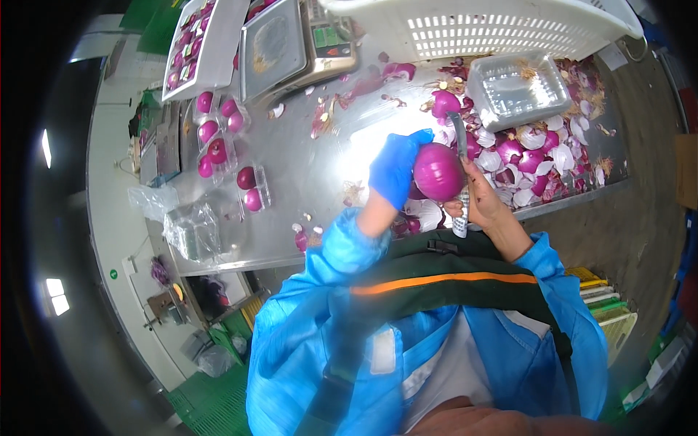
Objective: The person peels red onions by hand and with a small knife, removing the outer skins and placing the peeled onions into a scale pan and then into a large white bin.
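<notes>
In a blue glove, my left hand (392,168) is closed around a large peeled red onion (438,173) over the near edge of the metal table. My bare right hand (491,202) grips a knife (459,138) by its pale wrapped handle. Its blade points away from me, upright along the onion's right side. The fingers of this hand are close to the onion, and I cannot tell if they touch it. Beyond the knife lies another red onion (446,104). Loose onion skins (522,198) are heaped with more onions to the right of my hands.
A clear plastic tub (518,98) stands on the skins, before a white slotted basket (465,36). Far left are a weighing scale (331,54) and a white box (217,51) of onions. Clear trays with onions (252,199) and plastic bags (193,231) lie on the table's (291,163) left.
</notes>
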`<state>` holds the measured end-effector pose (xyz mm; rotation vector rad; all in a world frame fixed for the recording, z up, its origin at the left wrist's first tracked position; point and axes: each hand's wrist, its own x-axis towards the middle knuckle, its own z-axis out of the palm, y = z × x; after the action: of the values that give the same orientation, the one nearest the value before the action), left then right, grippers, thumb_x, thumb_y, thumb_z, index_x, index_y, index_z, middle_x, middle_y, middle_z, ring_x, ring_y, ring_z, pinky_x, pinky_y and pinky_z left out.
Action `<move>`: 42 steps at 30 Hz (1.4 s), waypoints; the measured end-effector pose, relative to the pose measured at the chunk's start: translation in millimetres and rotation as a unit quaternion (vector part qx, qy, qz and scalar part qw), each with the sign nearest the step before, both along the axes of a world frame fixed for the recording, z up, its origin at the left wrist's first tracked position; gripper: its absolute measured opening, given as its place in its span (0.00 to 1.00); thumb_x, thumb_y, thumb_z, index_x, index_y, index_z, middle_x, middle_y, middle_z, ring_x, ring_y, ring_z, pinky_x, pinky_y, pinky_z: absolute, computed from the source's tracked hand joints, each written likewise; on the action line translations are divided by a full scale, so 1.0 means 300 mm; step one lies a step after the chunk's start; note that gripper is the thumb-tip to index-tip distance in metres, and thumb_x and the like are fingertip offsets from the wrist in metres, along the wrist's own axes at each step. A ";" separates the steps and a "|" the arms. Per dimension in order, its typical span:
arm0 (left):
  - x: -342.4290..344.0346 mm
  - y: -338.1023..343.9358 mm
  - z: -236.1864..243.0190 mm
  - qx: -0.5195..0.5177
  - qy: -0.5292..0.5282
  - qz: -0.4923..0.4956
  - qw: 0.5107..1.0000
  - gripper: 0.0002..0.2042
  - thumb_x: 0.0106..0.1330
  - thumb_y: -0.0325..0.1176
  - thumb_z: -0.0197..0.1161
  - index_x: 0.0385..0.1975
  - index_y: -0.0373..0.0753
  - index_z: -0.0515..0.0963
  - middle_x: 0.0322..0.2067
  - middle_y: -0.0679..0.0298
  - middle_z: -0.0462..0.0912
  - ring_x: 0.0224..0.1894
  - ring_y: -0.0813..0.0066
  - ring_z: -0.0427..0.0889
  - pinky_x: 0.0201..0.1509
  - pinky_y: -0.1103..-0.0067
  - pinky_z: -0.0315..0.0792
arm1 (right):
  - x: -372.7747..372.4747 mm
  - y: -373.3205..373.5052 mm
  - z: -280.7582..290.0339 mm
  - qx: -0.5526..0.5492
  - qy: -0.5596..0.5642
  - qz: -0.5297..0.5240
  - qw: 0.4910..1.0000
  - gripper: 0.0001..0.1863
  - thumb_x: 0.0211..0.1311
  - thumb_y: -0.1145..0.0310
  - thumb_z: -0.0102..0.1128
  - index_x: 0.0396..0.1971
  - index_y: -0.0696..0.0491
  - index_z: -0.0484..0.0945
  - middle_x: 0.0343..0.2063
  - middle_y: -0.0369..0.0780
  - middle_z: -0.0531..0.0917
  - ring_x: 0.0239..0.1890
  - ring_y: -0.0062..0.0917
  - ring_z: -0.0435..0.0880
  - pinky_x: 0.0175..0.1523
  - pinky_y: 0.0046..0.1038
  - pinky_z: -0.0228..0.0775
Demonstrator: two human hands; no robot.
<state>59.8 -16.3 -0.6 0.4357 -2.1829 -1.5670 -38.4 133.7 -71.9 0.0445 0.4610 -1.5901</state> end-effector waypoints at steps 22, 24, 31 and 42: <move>0.282 -0.327 -0.313 -0.189 -0.233 0.181 0.937 0.19 0.66 0.35 0.55 0.56 0.42 0.73 0.38 0.54 0.74 0.41 0.53 0.77 0.47 0.66 0.73 | 0.035 -0.562 0.016 0.215 0.785 0.196 0.547 0.38 0.59 0.45 0.60 0.61 0.56 0.66 0.41 0.53 0.83 0.44 0.45 0.82 0.50 0.37 0.73; 0.277 -0.365 -0.315 -0.184 -0.292 0.159 0.925 0.18 0.64 0.36 0.57 0.54 0.43 0.74 0.39 0.54 0.74 0.42 0.54 0.77 0.48 0.66 0.72 | 0.050 -0.560 0.014 0.247 0.805 0.222 0.492 0.35 0.60 0.49 0.61 0.61 0.54 0.67 0.36 0.52 0.84 0.38 0.47 0.84 0.45 0.38 0.75; 0.220 -0.571 -0.326 -0.283 -0.088 0.192 0.935 0.18 0.62 0.35 0.60 0.53 0.45 0.74 0.46 0.57 0.76 0.48 0.58 0.76 0.50 0.68 0.71 | -0.042 -0.379 -0.007 0.296 0.863 -0.002 0.410 0.32 0.60 0.61 0.59 0.62 0.54 0.62 0.38 0.50 0.80 0.41 0.47 0.80 0.47 0.43 0.72; 0.367 -0.715 -0.346 0.119 -0.228 0.115 0.960 0.11 0.68 0.35 0.57 0.41 0.37 0.82 0.43 0.64 0.82 0.44 0.73 0.80 0.49 0.78 0.73 | 0.075 -0.348 -0.027 0.164 0.769 0.067 0.614 0.23 0.63 0.53 0.57 0.41 0.62 0.77 0.31 0.54 0.82 0.37 0.47 0.82 0.44 0.40 0.73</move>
<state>169.8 -230.7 -104.5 1.1857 -2.1563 -1.7293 -15.8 29.4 -79.9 -1.1523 2.0261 -0.9827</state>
